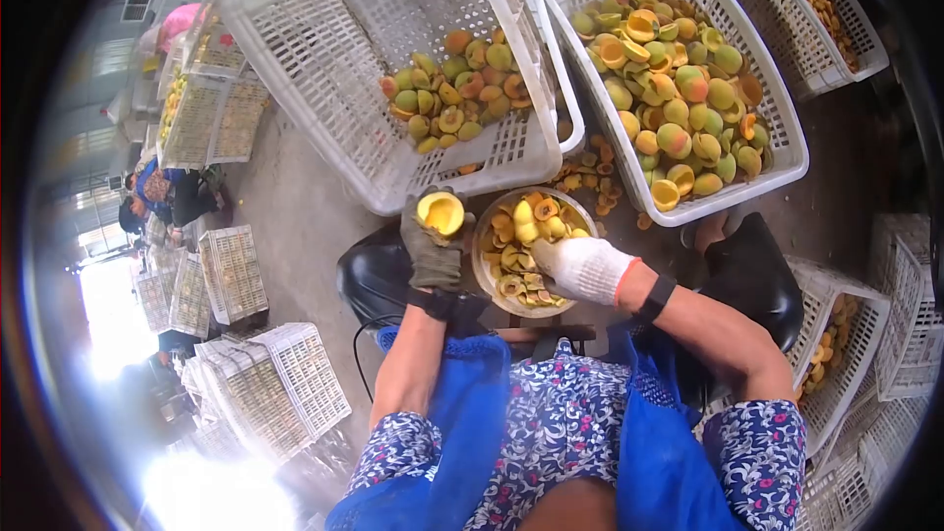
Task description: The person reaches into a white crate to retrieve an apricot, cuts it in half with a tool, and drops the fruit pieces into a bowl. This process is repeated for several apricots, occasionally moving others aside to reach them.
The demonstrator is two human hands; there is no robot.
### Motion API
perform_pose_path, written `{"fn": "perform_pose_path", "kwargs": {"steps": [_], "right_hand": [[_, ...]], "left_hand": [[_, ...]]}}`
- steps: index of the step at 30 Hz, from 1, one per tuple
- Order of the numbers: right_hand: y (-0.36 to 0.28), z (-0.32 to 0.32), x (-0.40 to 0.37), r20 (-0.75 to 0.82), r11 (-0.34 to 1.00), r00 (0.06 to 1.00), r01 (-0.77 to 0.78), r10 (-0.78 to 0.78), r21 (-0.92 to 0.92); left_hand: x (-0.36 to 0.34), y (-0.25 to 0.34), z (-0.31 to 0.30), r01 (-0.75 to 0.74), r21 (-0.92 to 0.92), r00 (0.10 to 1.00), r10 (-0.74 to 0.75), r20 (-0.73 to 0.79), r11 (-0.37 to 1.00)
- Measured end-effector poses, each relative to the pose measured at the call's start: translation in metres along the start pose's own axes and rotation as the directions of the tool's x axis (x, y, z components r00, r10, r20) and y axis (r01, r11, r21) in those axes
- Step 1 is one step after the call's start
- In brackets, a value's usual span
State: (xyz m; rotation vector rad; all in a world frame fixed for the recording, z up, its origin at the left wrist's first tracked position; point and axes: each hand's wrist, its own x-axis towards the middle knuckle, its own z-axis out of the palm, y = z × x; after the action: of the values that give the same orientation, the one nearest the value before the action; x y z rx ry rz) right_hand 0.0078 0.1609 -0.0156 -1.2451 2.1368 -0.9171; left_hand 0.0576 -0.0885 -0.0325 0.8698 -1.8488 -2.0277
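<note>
My left hand (433, 246), in a dark grey-green glove, holds a hollowed yellow peach half (440, 213) with its cut side facing up. Just right of it, my right hand (582, 267) in a white glove reaches over a round tub (479, 265). Its fingers are closed, and what they grip, if anything, is hidden. Inside the tub lie yellow peach scraps (516, 261), some with brown centres. Beyond my left hand a tilted white crate (324, 108) holds several peaches (457, 88), whole or halved. More peach halves (688, 88) fill the white crate (792, 152) to the right.
Fruit scraps (590, 177) lie on the floor between the two crates. Another crate of fruit (796, 20) stands at the far right, and a further crate (836, 334) sits beside my right knee. Stacked crates (265, 383) and a seated person (157, 187) are at the left.
</note>
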Motion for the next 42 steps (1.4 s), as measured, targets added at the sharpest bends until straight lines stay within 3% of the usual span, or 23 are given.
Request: {"fn": "perform_pose_path", "kwargs": {"steps": [1, 3, 6, 8, 9, 10, 11, 12, 14, 15, 16, 18, 20, 25, 34, 37, 38, 39, 40, 41, 42], "right_hand": [[0.003, 0.004, -0.001, 0.017, 1.000, 1.000, -0.001, 0.001, -0.007], [0.003, 0.006, 0.000, 0.044, 1.000, 0.999, 0.007, -0.007, 0.000], [0.001, 0.000, 0.002, 0.064, 1.000, 0.998, -0.011, 0.011, -0.001], [0.006, -0.003, 0.002, 0.039, 0.994, 0.994, -0.101, 0.100, 0.031], [0.009, -0.005, 0.003, 0.004, 0.995, 0.997, -0.083, 0.083, 0.049], [0.011, -0.007, 0.003, 0.000, 0.995, 0.996, -0.093, 0.094, 0.043], [0.013, -0.008, 0.004, 0.005, 0.993, 0.993, -0.114, 0.114, 0.032], [0.014, -0.008, 0.004, 0.009, 0.990, 0.990, -0.140, 0.139, 0.022], [0.017, -0.006, 0.001, -0.028, 0.986, 0.985, -0.168, 0.168, 0.016], [0.018, -0.007, 0.001, -0.042, 0.988, 0.987, -0.151, 0.152, 0.026], [0.018, -0.007, 0.002, -0.056, 0.991, 0.990, -0.129, 0.131, 0.037], [0.020, -0.011, 0.003, -0.057, 0.989, 0.988, -0.138, 0.141, 0.048], [0.022, -0.005, 0.005, -0.043, 0.992, 0.992, -0.120, 0.121, 0.043], [0.025, -0.007, 0.007, -0.018, 0.987, 0.988, -0.152, 0.153, 0.046], [0.024, -0.014, 0.012, -0.005, 0.984, 0.989, -0.144, 0.145, 0.105], [0.021, -0.027, 0.018, 0.070, 0.965, 0.980, -0.196, 0.186, 0.172], [0.022, -0.028, 0.020, 0.012, 0.935, 0.986, -0.161, 0.166, 0.316], [0.022, -0.031, 0.021, -0.047, 0.884, 0.987, -0.117, 0.155, 0.452], [0.021, -0.038, 0.021, -0.047, 0.884, 0.988, -0.111, 0.148, 0.454], [0.017, -0.049, 0.021, -0.048, 0.930, 0.998, -0.013, 0.034, 0.368], [0.014, -0.055, 0.019, -0.041, 0.956, 0.996, 0.091, -0.083, 0.279]], "left_hand": [[0.012, -0.004, -0.011, 0.007, -0.041, 0.997, -0.004, 0.080, 0.999], [0.036, 0.019, 0.000, -0.013, -0.051, 0.995, 0.018, 0.103, 0.999], [0.080, 0.081, 0.043, -0.052, -0.072, 0.980, 0.065, 0.186, 0.996], [0.119, 0.106, 0.069, -0.086, -0.104, 0.962, 0.110, 0.251, 0.991], [0.149, 0.090, 0.069, -0.018, 0.199, 0.984, -0.018, 0.177, 0.980], [0.212, 0.026, 0.034, -0.375, 0.667, 0.907, 0.108, 0.406, 0.643], [0.274, -0.036, 0.000, -0.625, 0.780, 0.763, 0.226, 0.606, 0.022], [0.281, -0.047, 0.003, -0.639, 0.769, 0.754, 0.224, 0.617, 0.032], [0.271, -0.059, 0.023, -0.481, 0.874, 0.864, 0.202, 0.461, 0.064], [0.261, -0.057, 0.031, -0.475, 0.880, 0.853, 0.234, 0.466, -0.021], [0.251, -0.050, 0.041, -0.486, 0.874, 0.848, 0.234, 0.476, -0.014], [0.236, -0.034, 0.057, -0.349, 0.936, 0.928, 0.119, 0.353, -0.055], [0.232, -0.032, 0.056, -0.363, 0.930, 0.923, 0.112, 0.367, -0.058], [0.268, -0.080, 0.024, -0.518, 0.853, 0.789, 0.415, 0.452, 0.056], [0.233, -0.061, 0.048, -0.355, 0.912, 0.913, 0.289, 0.290, 0.206], [0.232, -0.061, 0.042, -0.350, 0.926, 0.872, 0.409, 0.268, 0.139], [0.223, -0.044, 0.048, -0.345, 0.929, 0.873, 0.410, 0.265, 0.135], [0.216, -0.023, 0.053, -0.286, 0.936, 0.921, 0.328, 0.210, 0.204], [0.208, -0.005, 0.055, -0.220, 0.939, 0.958, 0.240, 0.157, 0.265], [0.203, 0.001, 0.049, -0.212, 0.942, 0.958, 0.243, 0.149, 0.260], [0.197, 0.009, 0.043, -0.261, 0.731, 0.965, 0.142, 0.222, 0.630]]}}
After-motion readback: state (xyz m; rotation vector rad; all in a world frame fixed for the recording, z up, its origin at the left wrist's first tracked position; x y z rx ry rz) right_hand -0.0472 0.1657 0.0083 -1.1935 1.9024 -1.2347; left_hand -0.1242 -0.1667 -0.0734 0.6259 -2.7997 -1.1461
